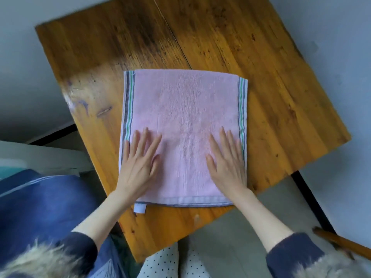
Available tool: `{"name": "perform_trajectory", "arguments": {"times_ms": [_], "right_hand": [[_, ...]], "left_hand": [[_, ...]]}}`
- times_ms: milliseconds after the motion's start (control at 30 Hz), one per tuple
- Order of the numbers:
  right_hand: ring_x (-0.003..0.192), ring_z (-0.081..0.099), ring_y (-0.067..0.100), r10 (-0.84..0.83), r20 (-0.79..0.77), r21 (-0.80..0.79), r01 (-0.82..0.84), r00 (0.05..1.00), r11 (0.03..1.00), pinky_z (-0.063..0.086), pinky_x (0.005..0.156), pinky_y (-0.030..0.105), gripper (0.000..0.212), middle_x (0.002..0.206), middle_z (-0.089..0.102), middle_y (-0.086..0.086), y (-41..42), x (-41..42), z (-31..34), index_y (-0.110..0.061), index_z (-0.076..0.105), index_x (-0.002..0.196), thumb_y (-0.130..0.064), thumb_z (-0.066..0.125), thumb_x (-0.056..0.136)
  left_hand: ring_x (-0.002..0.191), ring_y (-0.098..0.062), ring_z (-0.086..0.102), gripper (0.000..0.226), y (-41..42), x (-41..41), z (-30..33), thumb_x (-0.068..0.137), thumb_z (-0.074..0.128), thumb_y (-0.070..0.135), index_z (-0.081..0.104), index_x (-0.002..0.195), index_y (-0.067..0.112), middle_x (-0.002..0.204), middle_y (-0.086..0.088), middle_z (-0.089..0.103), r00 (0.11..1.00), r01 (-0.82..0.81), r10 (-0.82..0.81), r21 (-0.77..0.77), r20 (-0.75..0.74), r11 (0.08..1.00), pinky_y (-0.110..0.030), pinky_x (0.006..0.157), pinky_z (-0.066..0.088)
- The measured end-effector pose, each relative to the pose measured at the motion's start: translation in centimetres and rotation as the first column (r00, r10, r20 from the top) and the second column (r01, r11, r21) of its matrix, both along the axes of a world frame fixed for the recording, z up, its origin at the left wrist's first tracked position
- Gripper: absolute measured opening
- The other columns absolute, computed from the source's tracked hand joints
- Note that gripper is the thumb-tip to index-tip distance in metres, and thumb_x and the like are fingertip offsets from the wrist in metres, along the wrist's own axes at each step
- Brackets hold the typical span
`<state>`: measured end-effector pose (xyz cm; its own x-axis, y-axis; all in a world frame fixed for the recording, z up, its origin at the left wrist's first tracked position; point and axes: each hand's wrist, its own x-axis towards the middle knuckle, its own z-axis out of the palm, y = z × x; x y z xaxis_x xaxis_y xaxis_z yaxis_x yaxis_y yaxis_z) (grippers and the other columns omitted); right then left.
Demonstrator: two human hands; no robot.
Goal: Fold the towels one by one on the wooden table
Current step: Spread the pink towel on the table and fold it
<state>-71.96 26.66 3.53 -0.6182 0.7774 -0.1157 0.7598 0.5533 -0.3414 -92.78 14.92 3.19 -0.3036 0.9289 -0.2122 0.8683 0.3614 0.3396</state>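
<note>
Your pink towel lies flat on the wooden table, occupying the table's middle and reaching toward its near corner; it is squarish in outline, with a doubled hem along its near edge, which suggests a fold already in place. Striped bands in grey, green and white run down the towel's left and right edges, and a small white label protrudes from under the towel's near left corner. Your left hand rests palm down on the towel's near left portion, fingers straight and slightly spread, its outer edge just beside the left striped band. Your right hand rests palm down on the towel's near right portion, likewise flat with fingers extended, just inside the right striped band. The two hands are well apart, neither gripping the cloth. To the left of the towel, off the table's edge, a blue cloth with a pale stripe lies on a lower surface; whether it is another towel cannot be told. Beyond the towel's right side, past the table corner, a wooden rod shows at the frame's lower right.
</note>
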Motion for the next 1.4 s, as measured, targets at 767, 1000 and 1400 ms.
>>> {"name": "perform_trajectory", "arguments": {"times_ms": [767,1000,1400], "right_hand": [[0.103,0.062,0.03,0.082,0.122,0.286,-0.114,0.989,0.952,0.044,0.087,0.045,0.058,0.12,0.061,0.014,-10.5,12.2,-0.9,-0.009,0.065,0.114,0.014,0.068,0.06],[0.076,0.066,0.031,-0.014,-0.143,0.247,0.049,0.99,0.968,0.043,0.083,0.037,0.019,0.087,0.069,0.012,-10.0,13.0,1.1,-0.001,0.07,0.088,0.009,0.063,0.073],[0.078,0.061,0.035,-0.049,-0.183,0.026,0.055,0.982,0.998,0.044,0.072,0.038,0.011,0.086,0.066,0.013,-7.6,13.5,4.4,-0.001,0.068,0.088,0.004,0.067,0.078]], "left_hand": [[0.103,-0.035,0.052,0.032,-16.3,5.7,-0.2,0.089,0.045,0.031,0.061,0.114,0.019,0.118,-0.014,0.054,0.965,0.162,-0.152,0.028,-0.212,0.986,-0.043,0.086,0.042],[0.1,-0.036,0.05,0.027,-15.7,6.7,0.4,0.08,0.067,0.032,0.064,0.102,0.017,0.108,-0.014,0.056,0.975,0.098,-0.085,0.056,-0.206,0.994,-0.044,0.079,0.039],[0.081,-0.034,0.06,0.015,-14.8,4.2,3.0,0.082,0.066,0.002,0.067,0.097,0.003,0.092,-0.015,0.067,0.998,-0.042,0.038,0.112,0.039,0.993,-0.042,0.069,0.049]]}}
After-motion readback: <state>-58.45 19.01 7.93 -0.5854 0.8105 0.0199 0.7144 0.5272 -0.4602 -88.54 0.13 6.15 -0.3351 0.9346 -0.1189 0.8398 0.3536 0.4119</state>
